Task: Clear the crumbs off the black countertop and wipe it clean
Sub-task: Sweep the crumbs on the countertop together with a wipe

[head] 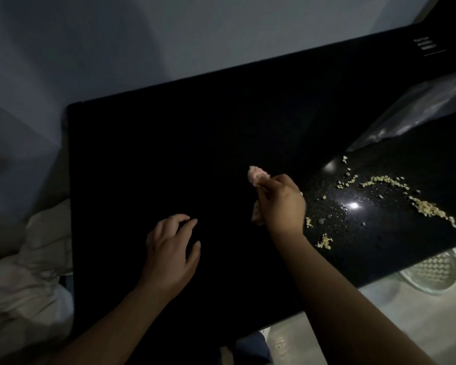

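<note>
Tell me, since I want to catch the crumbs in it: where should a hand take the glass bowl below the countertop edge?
Probably pinch the exposed rim of the glass bowl, coming from the near right side: the countertop overhangs its far part. The left hand is free; the right hand grips the cloth.

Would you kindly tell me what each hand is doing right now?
Left hand: open, resting on the black countertop, holding nothing.
Right hand: closed, gripping a pink cloth.
</note>
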{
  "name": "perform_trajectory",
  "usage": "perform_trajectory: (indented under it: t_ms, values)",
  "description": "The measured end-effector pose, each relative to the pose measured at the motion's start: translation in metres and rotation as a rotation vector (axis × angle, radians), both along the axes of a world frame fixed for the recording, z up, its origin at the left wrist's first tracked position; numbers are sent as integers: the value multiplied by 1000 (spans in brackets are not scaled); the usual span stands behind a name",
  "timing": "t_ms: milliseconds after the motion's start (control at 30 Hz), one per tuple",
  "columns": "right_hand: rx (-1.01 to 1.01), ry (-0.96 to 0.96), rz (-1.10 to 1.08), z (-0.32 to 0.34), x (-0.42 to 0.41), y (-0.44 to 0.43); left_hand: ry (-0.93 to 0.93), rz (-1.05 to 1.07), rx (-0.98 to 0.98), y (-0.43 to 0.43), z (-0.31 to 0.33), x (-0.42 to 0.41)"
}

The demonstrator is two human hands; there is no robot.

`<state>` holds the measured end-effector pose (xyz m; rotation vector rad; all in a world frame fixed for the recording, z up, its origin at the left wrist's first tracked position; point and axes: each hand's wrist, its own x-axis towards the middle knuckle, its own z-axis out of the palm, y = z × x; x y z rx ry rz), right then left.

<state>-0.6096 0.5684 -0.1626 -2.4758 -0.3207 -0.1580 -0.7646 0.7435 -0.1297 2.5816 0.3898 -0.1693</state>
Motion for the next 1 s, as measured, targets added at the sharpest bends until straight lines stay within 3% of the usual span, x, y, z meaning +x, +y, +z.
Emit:
perform_trajectory:
  t_ms: [200, 433, 733, 1000]
  values:
    - [-45, 16, -136, 11, 13, -79, 50, -2, 76, -7, 0, 5]
    - [228, -81, 47, 42, -33, -68, 66, -37, 123, -23, 0, 9]
    - [108, -11, 21, 9, -124, -89, -73, -164, 32, -42, -3, 7]
    - [-2, -28, 37, -8, -114, -120, -85, -267, 67, -54, -12, 6]
